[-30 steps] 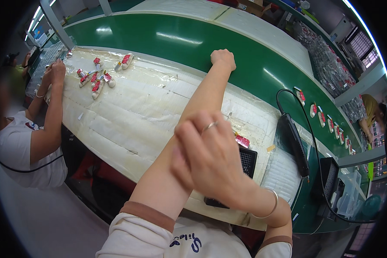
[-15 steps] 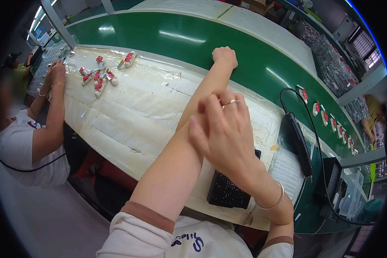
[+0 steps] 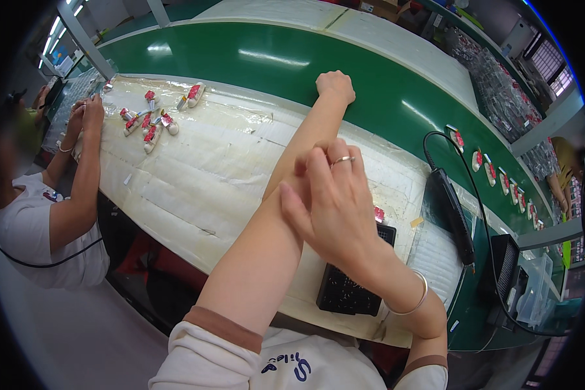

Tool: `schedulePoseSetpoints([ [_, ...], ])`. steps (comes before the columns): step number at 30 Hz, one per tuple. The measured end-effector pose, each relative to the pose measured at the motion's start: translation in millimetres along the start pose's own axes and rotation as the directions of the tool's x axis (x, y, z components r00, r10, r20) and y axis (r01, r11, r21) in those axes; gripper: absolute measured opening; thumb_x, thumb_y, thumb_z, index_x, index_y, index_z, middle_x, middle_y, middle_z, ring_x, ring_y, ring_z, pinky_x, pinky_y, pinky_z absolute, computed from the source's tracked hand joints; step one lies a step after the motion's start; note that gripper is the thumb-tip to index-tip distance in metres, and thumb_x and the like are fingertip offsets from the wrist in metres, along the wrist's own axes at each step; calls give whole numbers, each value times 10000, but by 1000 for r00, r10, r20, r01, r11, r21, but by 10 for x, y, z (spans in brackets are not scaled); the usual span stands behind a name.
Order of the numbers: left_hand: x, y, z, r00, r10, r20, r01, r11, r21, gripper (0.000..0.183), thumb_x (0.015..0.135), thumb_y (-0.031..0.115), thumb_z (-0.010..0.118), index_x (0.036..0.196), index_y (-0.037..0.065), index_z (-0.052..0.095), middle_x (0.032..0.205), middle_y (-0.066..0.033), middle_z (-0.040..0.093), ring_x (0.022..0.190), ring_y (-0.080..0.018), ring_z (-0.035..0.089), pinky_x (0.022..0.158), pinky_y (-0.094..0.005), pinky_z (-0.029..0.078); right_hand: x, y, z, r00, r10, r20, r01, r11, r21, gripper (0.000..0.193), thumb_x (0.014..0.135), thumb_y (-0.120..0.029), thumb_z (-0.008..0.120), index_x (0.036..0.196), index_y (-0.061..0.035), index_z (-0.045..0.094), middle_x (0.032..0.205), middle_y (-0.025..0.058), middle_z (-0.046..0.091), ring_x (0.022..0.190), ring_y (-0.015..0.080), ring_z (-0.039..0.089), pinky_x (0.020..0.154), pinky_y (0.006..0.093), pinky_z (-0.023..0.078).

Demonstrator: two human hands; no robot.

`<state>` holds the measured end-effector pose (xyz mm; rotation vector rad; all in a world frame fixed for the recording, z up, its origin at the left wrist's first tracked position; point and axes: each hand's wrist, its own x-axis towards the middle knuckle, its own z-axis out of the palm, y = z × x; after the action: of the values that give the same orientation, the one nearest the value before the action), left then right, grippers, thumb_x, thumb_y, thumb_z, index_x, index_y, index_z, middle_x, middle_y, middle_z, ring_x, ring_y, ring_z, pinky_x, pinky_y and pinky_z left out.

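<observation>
My left arm stretches forward across the table, and my left hand (image 3: 336,88) is closed in a fist at the edge of the green belt. I see no object sticking out of the fist. My right hand (image 3: 337,201), with a ring and a bracelet, lies over the left forearm (image 3: 257,260). Its fingers are curled, and the thumb and fingers press on the skin near the elbow. Just beyond that wrist, partly hidden, are a black tray (image 3: 344,290) with tiny pale bits in it and a small red-and-white piece (image 3: 379,213).
Left on the pale covered tabletop (image 3: 195,175) lies a cluster of red-and-white pieces (image 3: 151,133) with tags. More pieces (image 3: 489,172) line the green belt (image 3: 266,62) at right. A long black corded tool (image 3: 452,214) lies near a black bin (image 3: 504,266). A co-worker (image 3: 58,214) sits at left.
My right hand has slid slightly left along the left forearm, and the small red-and-white piece beside it now shows. The left fist stays nearly in place.
</observation>
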<state>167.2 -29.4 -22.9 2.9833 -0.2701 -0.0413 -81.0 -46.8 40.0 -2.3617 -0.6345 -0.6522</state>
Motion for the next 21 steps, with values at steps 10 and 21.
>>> schedulePoseSetpoints([
  [10, 37, 34, 34, 1000, -6, -17, 7, 1000, 30, 296, 765, 225, 501, 940, 63, 675, 977, -119, 654, 920, -265, 632, 768, -381, 511, -302, -548, -150, 972, -221, 78, 176, 907, 382, 193, 715, -168, 608, 857, -53, 545, 896, 113, 485, 818, 279, 466, 710, 366, 385],
  [21, -472, -205, -84, 927, 369, -67, -374, 923, -88, 267, 803, 274, 547, 879, 42, 653, 849, -129, 650, 796, -313, 625, 702, -386, 502, -532, -681, 1, 947, -320, 22, 285, 870, 402, 222, 694, -151, 569, 884, -41, 535, 847, 109, 505, 805, 234, 503, 700, 319, 396],
])
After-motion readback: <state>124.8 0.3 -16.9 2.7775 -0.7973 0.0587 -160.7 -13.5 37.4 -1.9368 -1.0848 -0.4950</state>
